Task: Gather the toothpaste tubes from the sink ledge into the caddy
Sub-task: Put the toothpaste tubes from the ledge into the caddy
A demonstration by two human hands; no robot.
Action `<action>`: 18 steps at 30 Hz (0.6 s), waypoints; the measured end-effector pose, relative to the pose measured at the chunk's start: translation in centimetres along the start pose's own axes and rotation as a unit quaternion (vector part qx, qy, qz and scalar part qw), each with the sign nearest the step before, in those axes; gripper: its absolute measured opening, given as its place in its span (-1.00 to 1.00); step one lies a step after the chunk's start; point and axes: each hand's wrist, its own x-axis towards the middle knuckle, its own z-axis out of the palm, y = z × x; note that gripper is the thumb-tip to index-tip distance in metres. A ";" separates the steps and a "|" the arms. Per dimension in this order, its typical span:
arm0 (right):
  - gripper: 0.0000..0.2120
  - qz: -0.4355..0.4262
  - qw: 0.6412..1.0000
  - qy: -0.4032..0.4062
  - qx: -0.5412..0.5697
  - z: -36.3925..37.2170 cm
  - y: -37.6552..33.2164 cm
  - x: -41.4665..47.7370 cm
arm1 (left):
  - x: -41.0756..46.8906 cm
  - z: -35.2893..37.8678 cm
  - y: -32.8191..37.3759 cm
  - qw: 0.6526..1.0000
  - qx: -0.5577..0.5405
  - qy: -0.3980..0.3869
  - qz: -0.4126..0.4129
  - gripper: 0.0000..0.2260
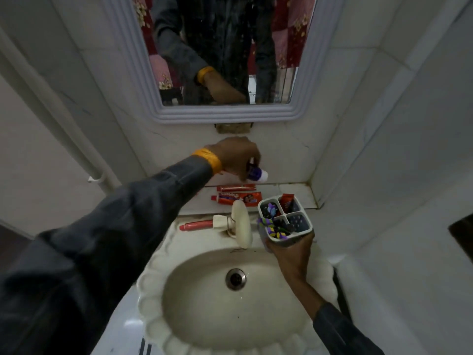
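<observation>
My left hand (236, 157) is closed around a purple-and-white tube (257, 173) above the ledge (289, 193); my right hand (290, 248) grips the caddy (305, 230) over the sink (204, 290). Two red tubes (236, 192) lie on the ledge, another (197, 224) by the tap (240, 226). I could clip the tap and drop the tube into the basin.

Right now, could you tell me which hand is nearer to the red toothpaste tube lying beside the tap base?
Right. The right hand holds the grey caddy just across the tap from the red tube; the left hand grips a purple-and-white tube higher, above the ledge.
</observation>
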 end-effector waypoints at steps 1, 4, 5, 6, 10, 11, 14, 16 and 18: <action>0.07 0.000 1.000 0.000 -0.001 -0.1 0.2 0.1 | 0.8 -0.5 1.3 0.999 0.023 0.006 0.022 -0.56; 0.10 -0.010 1.000 -0.008 -0.014 -0.3 0.6 0.3 | 3.4 -1.0 5.0 0.992 0.091 0.001 0.082 -0.54; 0.11 -0.013 1.000 -0.009 -0.015 -0.2 0.7 0.3 | 4.2 -0.9 5.9 0.989 0.112 -0.011 0.097 -0.53; 0.11 -0.018 1.000 -0.011 -0.021 -0.3 0.8 0.4 | 4.9 -0.7 6.9 0.985 0.131 -0.025 0.110 -0.52; 0.15 -0.024 0.999 -0.013 -0.044 -0.3 1.0 0.4 | 6.9 0.3 9.8 0.971 0.188 -0.070 0.129 -0.56; 0.16 -0.027 0.998 -0.014 -0.049 -0.3 1.2 0.5 | 7.3 0.8 10.1 0.969 0.196 -0.074 0.129 -0.58; 0.17 -0.030 0.998 -0.025 -0.051 -0.5 1.2 0.6 | 7.7 2.1 10.5 0.969 0.198 -0.065 0.134 -0.62; 0.18 -0.033 0.997 -0.033 -0.059 -0.6 1.0 0.6 | 7.7 2.3 10.2 0.973 0.177 -0.043 0.140 -0.69; 0.17 -0.023 0.998 -0.025 -0.055 -0.6 1.0 0.7 | 8.0 2.0 9.6 0.983 0.132 -0.021 0.127 -0.74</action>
